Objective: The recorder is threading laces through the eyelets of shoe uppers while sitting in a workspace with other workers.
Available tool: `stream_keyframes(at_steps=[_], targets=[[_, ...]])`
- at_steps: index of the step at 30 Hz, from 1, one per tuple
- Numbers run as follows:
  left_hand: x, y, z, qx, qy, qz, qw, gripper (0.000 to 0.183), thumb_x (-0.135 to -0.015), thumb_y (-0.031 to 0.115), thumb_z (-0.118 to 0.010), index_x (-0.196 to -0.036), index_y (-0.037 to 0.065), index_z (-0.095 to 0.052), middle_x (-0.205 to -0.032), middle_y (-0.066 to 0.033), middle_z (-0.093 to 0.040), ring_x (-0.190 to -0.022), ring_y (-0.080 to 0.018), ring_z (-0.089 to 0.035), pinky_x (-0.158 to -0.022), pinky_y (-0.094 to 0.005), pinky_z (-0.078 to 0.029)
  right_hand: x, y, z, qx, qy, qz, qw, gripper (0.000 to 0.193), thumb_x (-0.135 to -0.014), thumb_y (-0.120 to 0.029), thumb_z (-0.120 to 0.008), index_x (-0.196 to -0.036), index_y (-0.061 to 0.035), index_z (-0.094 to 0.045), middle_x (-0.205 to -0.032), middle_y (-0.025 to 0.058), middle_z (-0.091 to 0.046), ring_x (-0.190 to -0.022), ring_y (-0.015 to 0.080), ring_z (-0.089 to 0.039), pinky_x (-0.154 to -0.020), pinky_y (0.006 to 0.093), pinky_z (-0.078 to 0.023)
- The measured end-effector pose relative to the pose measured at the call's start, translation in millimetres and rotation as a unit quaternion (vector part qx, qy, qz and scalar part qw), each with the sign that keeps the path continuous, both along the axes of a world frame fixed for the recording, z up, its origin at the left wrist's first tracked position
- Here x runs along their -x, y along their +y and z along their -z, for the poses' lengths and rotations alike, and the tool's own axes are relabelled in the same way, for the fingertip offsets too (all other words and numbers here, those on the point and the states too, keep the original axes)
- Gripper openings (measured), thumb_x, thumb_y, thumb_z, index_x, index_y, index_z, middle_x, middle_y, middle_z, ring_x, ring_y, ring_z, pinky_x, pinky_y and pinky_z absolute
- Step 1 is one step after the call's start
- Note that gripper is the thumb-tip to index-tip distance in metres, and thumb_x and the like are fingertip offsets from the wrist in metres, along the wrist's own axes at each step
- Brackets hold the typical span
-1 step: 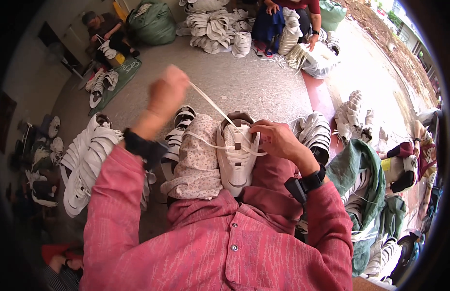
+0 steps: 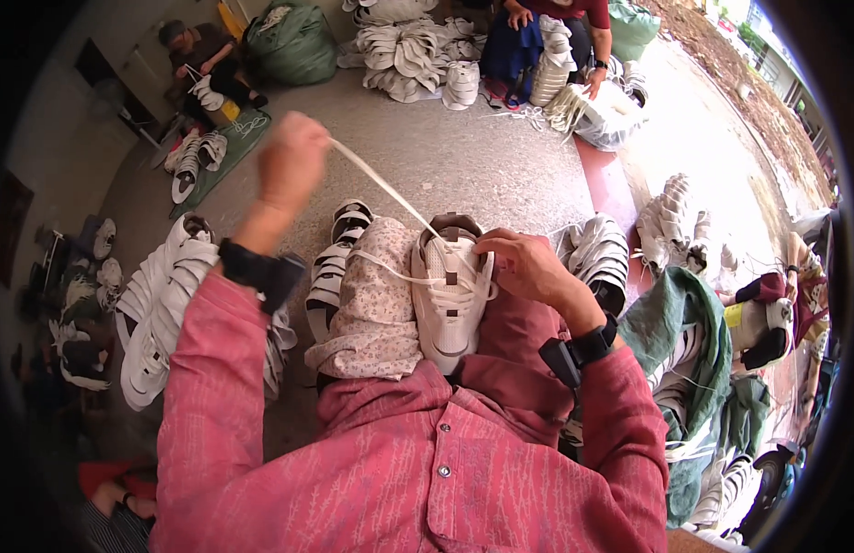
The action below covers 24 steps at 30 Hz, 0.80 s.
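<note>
A white shoe upper (image 2: 442, 313) with a dark collar lies between my thighs, toe toward me. My left hand (image 2: 292, 158) is closed and raised to the upper left, slightly smeared by motion. From it a white shoelace (image 2: 381, 182) runs taut down to the top of the shoe. Another stretch of lace leaves the eyelets and crosses the flowered cloth (image 2: 376, 295) over my left thigh. At the shoe's right edge, my right hand (image 2: 528, 267) grips the eyelet side between thumb and fingers. Part of its grip is hidden.
Stacked white shoe uppers (image 2: 164, 318) stand at my left, with another stack (image 2: 600, 258) beyond my right knee. Green cloth (image 2: 680, 341) covers more at the right. Farther off, one person (image 2: 206, 69) sits handling laces and another person's hand (image 2: 595, 81) touches a plastic bag (image 2: 608, 120).
My left hand has moved left and slightly up, drawing the lace farther out. The lace loop by my right hand has shrunk. My right hand stays at the shoe's edge.
</note>
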<state>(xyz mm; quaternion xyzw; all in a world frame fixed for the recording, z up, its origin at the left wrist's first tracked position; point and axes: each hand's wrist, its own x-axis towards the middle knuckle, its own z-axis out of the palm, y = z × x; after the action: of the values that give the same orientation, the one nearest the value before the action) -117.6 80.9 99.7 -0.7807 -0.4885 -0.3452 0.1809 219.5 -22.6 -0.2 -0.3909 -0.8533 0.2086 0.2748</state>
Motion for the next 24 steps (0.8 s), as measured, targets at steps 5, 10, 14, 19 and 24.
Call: stream_keyframes(at_steps=[5,10,14,19,24], targets=[[63.3,-12.1,2.6,0.057,-0.057,-0.079,0.994,0.010,-0.083,0.015,-0.065,-0.088,0.007,-0.062,-0.080,-0.0080,-0.060,-0.069,-0.0276,-0.060,-0.062,-0.0378,-0.048,0.4,0.5,8.9,0.022,0.043,0.013,0.999,0.043,-0.068,0.006,-0.049,-0.106,-0.0069,-0.063,-0.108,0.0107,-0.063,-0.088,0.0333,-0.063,-0.072,0.0383,-0.051],[7.6,-90.9,87.2,0.423,-0.314,0.013,0.850,0.028,-0.085,0.015,-0.066,-0.110,0.005,-0.055,-0.072,0.0016,-0.058,-0.055,-0.0066,-0.054,-0.047,-0.0212,-0.046,-0.8,-15.5,18.2,0.061,0.130,0.083,0.986,0.030,-0.077,0.000,-0.054,-0.106,-0.0045,-0.061,-0.102,0.0134,-0.062,-0.081,0.0306,-0.061,-0.070,0.0351,-0.049],[-24.0,-138.6,108.4,0.675,-0.447,0.102,0.578,0.023,-0.094,0.025,-0.060,-0.107,0.007,-0.055,-0.077,-0.0016,-0.060,-0.057,-0.0079,-0.057,-0.047,-0.0196,-0.044,1.4,-22.7,15.9,0.041,0.112,0.102,0.988,0.019,-0.083,-0.010,-0.061,-0.101,-0.0040,-0.062,-0.096,0.0114,-0.061,-0.087,0.0307,-0.059,-0.074,0.0363,-0.048],[-44.7,-146.6,113.4,0.685,-0.591,0.165,0.392,0.031,-0.095,0.022,-0.058,-0.121,0.010,-0.047,-0.079,-0.0009,-0.058,-0.063,-0.0096,-0.057,-0.050,-0.0221,-0.043,22.3,-11.2,7.5,-0.165,0.020,0.077,0.983,0.020,-0.081,-0.018,-0.068,-0.097,-0.0070,-0.063,-0.093,0.0077,-0.061,-0.090,0.0270,-0.057,-0.081,0.0383,-0.044],[-46.2,-126.4,117.4,0.558,-0.726,0.240,0.323,0.030,-0.093,0.016,-0.060,-0.120,0.009,-0.048,-0.077,0.0003,-0.055,-0.067,-0.0103,-0.054,-0.059,-0.0242,-0.045,35.9,-0.6,2.9,-0.109,-0.055,0.047,0.991,0.012,-0.079,-0.018,-0.067,-0.086,-0.0089,-0.063,-0.087,0.0073,-0.059,-0.088,0.0270,-0.054,-0.081,0.0373,-0.039]])
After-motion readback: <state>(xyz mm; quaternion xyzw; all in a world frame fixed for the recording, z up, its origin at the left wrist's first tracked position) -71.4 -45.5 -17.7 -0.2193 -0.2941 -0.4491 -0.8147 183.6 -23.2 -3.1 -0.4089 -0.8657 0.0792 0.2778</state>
